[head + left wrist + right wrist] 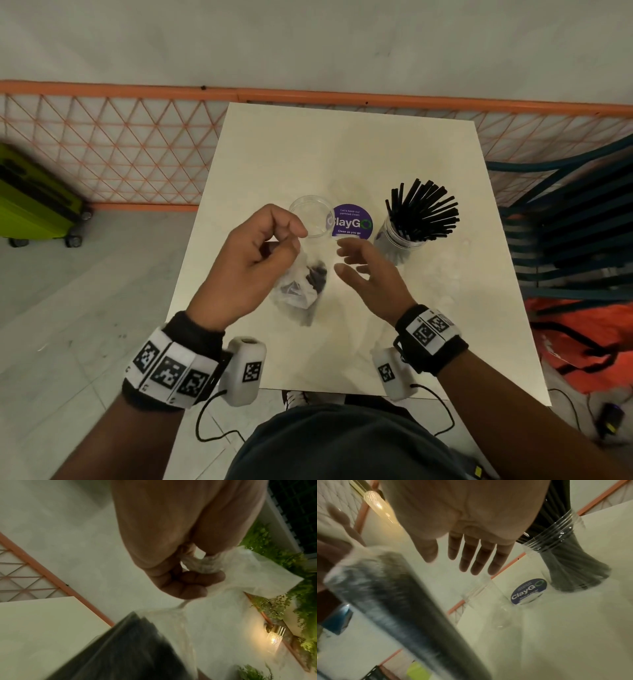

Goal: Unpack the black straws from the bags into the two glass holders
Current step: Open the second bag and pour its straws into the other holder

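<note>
A white square table (342, 154) fills the middle of the head view. On it, left of center, stands an empty clear holder (313, 216). Just right of that lies a round purple sticker (352, 222). Further right stands a second holder (399, 241), packed with black straws (424, 209) fanning toward the upper right.

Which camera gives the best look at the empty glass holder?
The head view: the empty glass holder stands sharp, rim and inside visible, beside the purple sticker. The right wrist view shows it blurred; the left wrist view misses it.
</note>
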The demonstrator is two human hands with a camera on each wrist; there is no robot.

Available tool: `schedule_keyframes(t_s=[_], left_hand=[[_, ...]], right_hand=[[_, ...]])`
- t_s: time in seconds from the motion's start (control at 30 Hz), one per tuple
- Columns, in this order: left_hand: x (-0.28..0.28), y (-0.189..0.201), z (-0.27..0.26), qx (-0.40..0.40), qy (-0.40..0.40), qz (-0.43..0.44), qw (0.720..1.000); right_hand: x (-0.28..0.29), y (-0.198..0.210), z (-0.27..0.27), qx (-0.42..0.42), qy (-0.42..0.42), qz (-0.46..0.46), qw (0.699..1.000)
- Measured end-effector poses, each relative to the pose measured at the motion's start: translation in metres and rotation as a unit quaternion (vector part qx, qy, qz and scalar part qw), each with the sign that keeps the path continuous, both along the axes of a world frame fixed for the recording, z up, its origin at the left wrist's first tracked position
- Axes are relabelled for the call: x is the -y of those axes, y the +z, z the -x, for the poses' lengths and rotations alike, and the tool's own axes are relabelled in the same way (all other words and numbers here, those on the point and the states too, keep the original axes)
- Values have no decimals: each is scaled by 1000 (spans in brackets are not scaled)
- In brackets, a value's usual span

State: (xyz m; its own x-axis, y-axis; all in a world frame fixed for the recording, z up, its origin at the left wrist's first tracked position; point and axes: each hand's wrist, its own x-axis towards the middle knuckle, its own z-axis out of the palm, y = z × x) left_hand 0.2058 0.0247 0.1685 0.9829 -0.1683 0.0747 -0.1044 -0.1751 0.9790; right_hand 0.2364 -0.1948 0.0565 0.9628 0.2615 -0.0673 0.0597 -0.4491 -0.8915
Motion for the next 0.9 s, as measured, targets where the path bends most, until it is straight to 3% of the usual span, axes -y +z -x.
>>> schedule_keyframes(t_s=[0.1,0.2,0.27,0.4,0.6,0.7,0.9], left_hand=[[1,-2,-4,-4,-11,-18,1000],[3,-5,-4,-11,-16,-15,1000],[2,-6,-4,-18,-9,-3,1000],[-1,-7,-3,-27,11,30,999],[3,-12,-3,-29,28,51,998],[9,-11,-5,-29,26,69,997],[18,-5,-10,-24,-8,99,995]], right_hand=[[-8,15,12,-9,63,-27,998],[-21,14,16,41,109,39,992],[-25,10,12,91,83,63,990],[-14,8,8,66,-17,22,997],[-7,19,17,73,61,-35,995],[-9,24,21,130,85,0,988],[-25,10,9,8,84,28,996]])
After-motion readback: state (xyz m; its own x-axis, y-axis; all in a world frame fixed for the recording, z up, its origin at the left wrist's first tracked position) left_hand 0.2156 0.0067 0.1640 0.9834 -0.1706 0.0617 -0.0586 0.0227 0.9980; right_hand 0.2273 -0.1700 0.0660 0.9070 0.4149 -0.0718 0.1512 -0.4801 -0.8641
